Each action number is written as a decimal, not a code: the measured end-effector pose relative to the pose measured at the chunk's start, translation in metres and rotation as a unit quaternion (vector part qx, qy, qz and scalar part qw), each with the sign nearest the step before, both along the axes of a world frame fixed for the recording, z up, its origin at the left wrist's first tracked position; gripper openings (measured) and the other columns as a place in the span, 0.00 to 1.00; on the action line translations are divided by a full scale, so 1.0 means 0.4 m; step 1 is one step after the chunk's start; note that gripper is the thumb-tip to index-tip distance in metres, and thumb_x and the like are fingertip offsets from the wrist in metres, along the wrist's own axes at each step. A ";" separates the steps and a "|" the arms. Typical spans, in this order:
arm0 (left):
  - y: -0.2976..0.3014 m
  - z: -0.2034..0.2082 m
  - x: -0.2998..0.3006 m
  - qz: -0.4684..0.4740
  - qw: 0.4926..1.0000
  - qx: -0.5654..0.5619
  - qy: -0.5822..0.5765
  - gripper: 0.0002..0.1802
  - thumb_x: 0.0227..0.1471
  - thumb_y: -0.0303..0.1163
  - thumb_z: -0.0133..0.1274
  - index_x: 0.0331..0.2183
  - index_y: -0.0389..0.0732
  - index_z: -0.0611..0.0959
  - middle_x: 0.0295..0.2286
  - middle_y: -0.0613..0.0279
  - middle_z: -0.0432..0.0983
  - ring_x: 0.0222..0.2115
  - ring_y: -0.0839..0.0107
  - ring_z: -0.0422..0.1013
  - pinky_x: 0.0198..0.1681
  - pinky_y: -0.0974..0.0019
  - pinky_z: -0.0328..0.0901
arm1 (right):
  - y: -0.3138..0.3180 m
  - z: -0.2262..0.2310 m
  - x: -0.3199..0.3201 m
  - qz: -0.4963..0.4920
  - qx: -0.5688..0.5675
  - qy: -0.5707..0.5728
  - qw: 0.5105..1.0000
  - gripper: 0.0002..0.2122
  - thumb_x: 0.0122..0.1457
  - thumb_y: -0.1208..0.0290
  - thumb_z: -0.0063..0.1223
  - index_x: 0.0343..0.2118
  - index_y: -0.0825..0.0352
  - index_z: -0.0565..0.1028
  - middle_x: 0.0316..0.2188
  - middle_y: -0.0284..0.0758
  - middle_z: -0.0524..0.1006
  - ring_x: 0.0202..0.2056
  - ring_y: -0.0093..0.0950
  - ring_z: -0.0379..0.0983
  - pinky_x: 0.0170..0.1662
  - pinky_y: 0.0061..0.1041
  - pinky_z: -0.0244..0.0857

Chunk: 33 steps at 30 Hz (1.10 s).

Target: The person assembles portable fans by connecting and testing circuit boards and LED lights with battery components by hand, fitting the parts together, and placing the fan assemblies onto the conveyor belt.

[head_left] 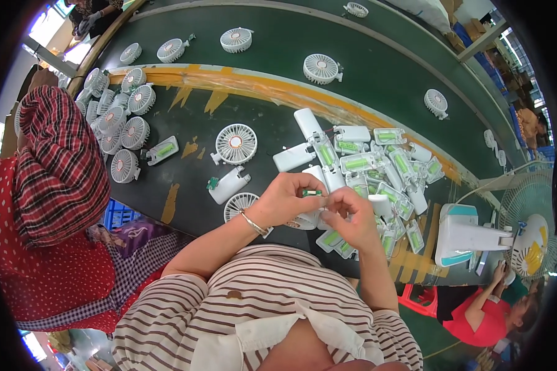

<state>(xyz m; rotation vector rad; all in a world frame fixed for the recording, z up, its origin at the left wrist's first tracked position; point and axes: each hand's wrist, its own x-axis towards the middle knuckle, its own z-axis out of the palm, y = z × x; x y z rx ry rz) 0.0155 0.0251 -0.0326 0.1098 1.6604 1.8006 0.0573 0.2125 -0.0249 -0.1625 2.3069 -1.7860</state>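
Both my hands meet over the near edge of the dark table. My left hand (286,196) is closed in a pinch on a small green circuit board (312,193). My right hand (353,217) is pinched close beside it, its fingertips near the board; what they hold is too small to make out. Partly hidden below my hands is a white fan head (240,204). Just beyond lies a white handle casing (229,185) with a green board at its end, and behind that a round white fan head (236,143).
To the right spreads a heap of white casings with green batteries (359,162). Fan heads (112,120) pile up at left beside a co-worker in a checked head covering (62,167). More fan heads sit on the green conveyor belt (272,59). A larger desk fan (476,238) stands far right.
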 end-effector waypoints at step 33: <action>0.002 0.016 0.013 0.012 0.988 -0.050 0.144 0.10 0.42 0.20 0.56 0.32 0.34 0.79 0.23 0.63 0.76 0.24 0.79 0.70 0.27 0.73 0.66 | 0.017 0.013 0.004 -0.051 0.087 -0.020 0.995 0.02 0.47 0.77 0.55 0.23 0.69 0.75 0.18 0.35 0.69 0.20 0.25 0.64 0.24 0.24 0.56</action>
